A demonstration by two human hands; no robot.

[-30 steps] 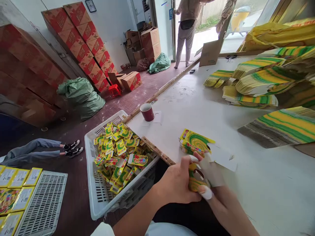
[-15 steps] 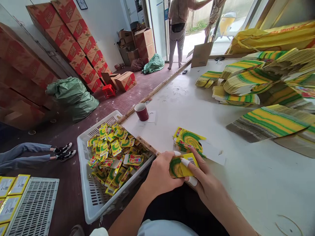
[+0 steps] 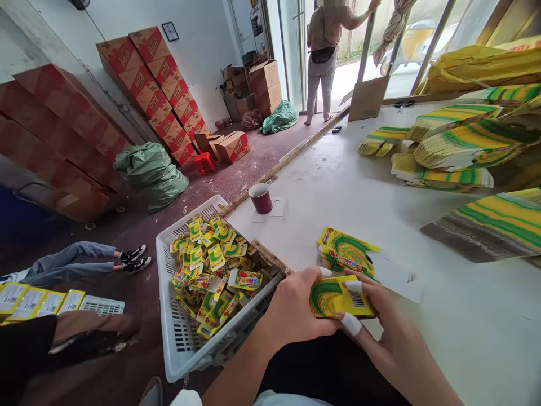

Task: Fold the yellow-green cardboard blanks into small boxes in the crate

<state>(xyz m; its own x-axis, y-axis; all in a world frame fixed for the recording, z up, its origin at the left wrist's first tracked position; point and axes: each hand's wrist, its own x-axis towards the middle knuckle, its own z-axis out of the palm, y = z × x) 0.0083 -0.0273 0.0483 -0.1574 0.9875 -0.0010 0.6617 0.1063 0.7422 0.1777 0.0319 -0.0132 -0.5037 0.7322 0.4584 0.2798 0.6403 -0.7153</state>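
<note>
A small yellow and green box (image 3: 329,296) is held between both hands at the near edge of the white table. My left hand (image 3: 291,310) grips its left end. My right hand (image 3: 384,321) pinches its right end, near the barcode, with white-covered fingertips on it. Just beyond lies a small stack of flat cartons (image 3: 349,248), with white flaps stretching to the right. On the left, a white plastic basket (image 3: 167,316) holds a heap of small yellow-green boxes (image 3: 215,256).
A maroon mug (image 3: 261,198) stands near the table's left edge. Bundles of flat cartons (image 3: 465,141) cover the right back. Yellow boxes (image 3: 51,301) lie at lower left, near a person's blurred arm (image 3: 88,332). Another person (image 3: 323,62) stands at the doorway.
The view has swung left, shifting the scene rightward. The held box now shows more of its barcode end. A blurred arm has come in at lower left over the crate.
</note>
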